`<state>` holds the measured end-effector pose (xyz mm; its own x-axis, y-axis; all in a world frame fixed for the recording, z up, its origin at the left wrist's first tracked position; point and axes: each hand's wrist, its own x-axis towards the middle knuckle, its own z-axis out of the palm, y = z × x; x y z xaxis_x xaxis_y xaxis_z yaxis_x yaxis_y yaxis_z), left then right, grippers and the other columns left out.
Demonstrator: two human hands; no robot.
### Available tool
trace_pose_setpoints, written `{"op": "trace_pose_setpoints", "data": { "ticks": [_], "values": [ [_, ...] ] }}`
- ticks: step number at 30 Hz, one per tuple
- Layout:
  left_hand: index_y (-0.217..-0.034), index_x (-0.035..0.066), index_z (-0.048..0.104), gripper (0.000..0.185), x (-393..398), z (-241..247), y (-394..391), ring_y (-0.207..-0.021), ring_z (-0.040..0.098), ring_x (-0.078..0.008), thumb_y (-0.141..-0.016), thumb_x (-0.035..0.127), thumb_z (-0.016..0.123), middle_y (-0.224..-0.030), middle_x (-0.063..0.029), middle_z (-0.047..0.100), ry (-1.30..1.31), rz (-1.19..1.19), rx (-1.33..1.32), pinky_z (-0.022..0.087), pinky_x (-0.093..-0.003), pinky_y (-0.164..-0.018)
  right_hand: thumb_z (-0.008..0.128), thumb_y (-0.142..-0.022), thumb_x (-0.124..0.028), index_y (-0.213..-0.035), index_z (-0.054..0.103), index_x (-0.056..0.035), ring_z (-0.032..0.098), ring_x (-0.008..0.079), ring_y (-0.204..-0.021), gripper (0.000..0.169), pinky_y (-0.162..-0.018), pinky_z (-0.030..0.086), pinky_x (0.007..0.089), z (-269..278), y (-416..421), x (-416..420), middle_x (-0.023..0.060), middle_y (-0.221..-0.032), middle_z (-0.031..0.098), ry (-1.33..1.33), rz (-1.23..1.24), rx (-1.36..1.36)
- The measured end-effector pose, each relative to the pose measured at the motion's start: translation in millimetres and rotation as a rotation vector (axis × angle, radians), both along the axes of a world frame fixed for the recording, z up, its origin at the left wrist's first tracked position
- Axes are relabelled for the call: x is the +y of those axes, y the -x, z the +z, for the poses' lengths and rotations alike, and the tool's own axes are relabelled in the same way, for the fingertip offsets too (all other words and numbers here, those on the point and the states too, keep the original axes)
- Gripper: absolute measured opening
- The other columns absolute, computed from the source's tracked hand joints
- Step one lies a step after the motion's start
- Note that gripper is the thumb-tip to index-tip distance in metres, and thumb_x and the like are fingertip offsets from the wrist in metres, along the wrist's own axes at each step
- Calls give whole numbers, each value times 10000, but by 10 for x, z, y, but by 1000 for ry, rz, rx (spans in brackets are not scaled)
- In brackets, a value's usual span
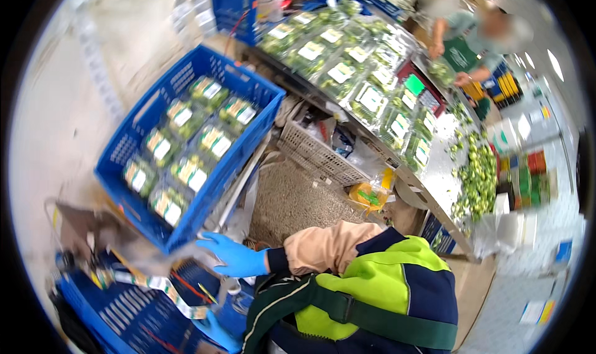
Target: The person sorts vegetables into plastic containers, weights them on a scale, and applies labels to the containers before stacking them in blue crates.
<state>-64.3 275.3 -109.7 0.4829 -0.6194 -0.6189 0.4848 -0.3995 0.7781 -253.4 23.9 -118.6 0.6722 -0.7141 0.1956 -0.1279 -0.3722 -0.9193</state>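
My right hand (237,256), in a blue glove, has its fingers spread and holds nothing. It is by the near corner of a blue plastic crate (274,95). Two rows of clear clamshell packs of green vegetables (219,142), with labels on their lids, lie in this crate. My left hand (216,331), also blue-gloved, is partly hidden at the bottom, beside the end of a strip of printed labels (160,284). Whether it grips the strip I cannot tell. The strip runs over a second blue crate (125,314).
Right of the crate stands a metal table (435,179) with many labelled packs and a loose green vegetable heap (477,177). Beneath is a grey plastic basket (321,156) and a roll of yellow tape or film (368,195). A person in a green apron (458,53) works across the table.
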Motion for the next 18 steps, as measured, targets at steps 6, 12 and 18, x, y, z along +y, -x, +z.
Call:
{"op": "trace_pose_setpoints", "data": {
  "ticks": [6,12,18],
  "values": [
    [-1415,-13,470,445,-659,-536,458,-1209,565,-251,-997,121,545,-1357,-183,548,-165,-621,-599,461,-378,-1014,718,-897,-200,-1385,535,-54,531,352,-1262,542,-1090,420,429,288,2018,-1083,189,-1352,560,187,-669,277],
    [-1395,-36,503,466,-2955,418,1331,-1233,562,-297,-935,2,570,-1363,-199,561,366,-800,-581,428,-404,-1064,670,-925,-139,-1292,622,-62,615,315,-1129,378,-979,480,387,764,4918,-1052,167,-1212,643,278,-1421,405],
    [-1214,25,664,289,-4987,1238,3317,-1042,656,-293,-928,18,620,-1147,-160,656,844,-1137,-668,512,-356,-911,699,-913,-207,-1263,622,0,632,331,-1113,414,-957,493,418,709,6891,-1251,189,-1223,657,273,-1542,661]
  ]
}}
